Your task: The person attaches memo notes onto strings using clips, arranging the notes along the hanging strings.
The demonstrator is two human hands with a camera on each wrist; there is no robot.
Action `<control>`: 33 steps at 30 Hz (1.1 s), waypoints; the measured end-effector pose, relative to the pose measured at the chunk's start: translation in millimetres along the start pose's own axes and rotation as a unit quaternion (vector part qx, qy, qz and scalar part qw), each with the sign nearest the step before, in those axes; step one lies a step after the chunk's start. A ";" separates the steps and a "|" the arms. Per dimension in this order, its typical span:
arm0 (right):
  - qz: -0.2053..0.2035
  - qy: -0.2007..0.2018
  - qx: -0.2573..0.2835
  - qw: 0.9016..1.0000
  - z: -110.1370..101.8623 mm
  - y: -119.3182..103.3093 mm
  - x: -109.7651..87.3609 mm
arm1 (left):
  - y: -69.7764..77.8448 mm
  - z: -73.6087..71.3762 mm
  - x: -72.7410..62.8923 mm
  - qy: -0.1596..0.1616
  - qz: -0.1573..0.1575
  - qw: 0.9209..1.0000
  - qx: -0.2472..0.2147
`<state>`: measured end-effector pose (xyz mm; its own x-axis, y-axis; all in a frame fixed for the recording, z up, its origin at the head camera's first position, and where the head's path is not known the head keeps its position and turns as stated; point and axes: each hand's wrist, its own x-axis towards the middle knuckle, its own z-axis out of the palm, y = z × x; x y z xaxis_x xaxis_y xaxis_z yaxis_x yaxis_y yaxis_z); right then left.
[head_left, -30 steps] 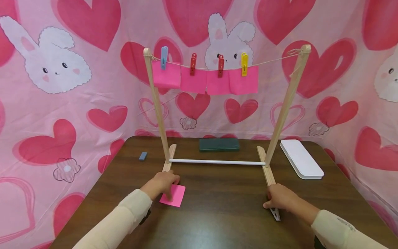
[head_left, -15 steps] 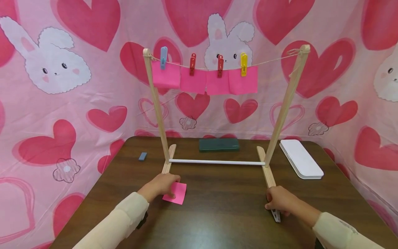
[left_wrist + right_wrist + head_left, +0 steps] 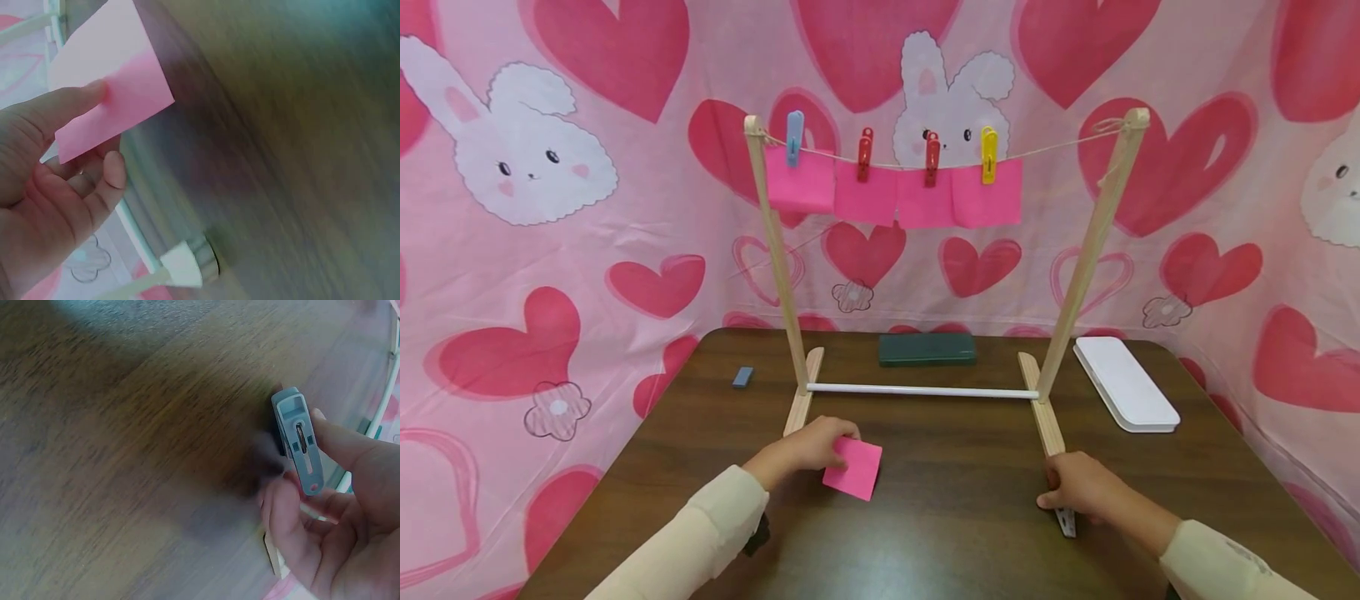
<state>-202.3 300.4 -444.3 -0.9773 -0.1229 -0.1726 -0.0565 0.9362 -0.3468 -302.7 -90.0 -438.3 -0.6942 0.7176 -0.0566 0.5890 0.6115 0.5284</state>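
Observation:
My left hand (image 3: 820, 443) pinches a square pink paper note (image 3: 859, 471) over the near left part of the table. In the left wrist view, the thumb lies on the face of the note (image 3: 134, 87) with the fingers behind it. At the right, my right hand (image 3: 1078, 483) holds a grey-blue plastic clothespin (image 3: 299, 440) between thumb and fingers, just in front of the stand's right foot (image 3: 1047, 421). Several pink notes (image 3: 865, 196) hang from a string under a light blue clothespin (image 3: 794, 137), two red clothespins (image 3: 865, 154) and a yellow one (image 3: 989, 154).
The wooden stand's left post (image 3: 778, 250) and right post (image 3: 1093, 242) carry the string, joined low by a white rod (image 3: 925, 390). Behind lies a dark green case (image 3: 927, 349). A white case (image 3: 1127, 383) is at right, a small blue-grey block (image 3: 742, 377) at left.
My left hand has moved to the right, away from the stand's left foot, carrying the pink note along. The right hand with its clothespin has hardly moved.

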 end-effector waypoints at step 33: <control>-0.059 0.001 0.033 0.998 -8.7 -1.0 -0.1 | 48.5 7.5 19.7 0.090 -0.029 0.967 -0.236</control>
<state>-203.9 302.4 -435.9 -0.9652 -0.2302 -0.1242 -0.1580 0.8913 -0.4249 -284.7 -43.7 -420.2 -0.8061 0.5910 0.0293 0.3226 0.3973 0.8591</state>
